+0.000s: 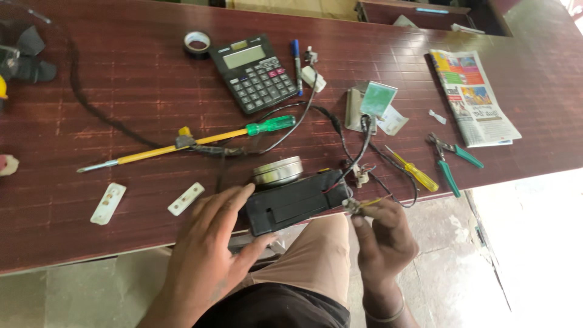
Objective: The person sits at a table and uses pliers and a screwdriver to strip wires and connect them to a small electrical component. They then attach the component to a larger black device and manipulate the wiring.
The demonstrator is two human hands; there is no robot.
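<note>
- Hands first: my left hand (209, 240) lies spread flat, fingertips against the black box (296, 201) at lower centre of the frame; my right hand (384, 234) pinches thin wires (362, 205) at the box's right end.
- Box looks rigid, hard-shelled, probably weighty; I judge the long sides the safest hold. Wires are limp and frail, so I'd grip near the connector.
- Desk (121, 109) is dark red laminate, smooth, likely slippery.
- Farther out: round tin (277, 170), green-handled screwdriver (188, 142), calculator (255, 73), pliers (452, 163), newspaper (473, 97) at upper right; pale floor below.
</note>
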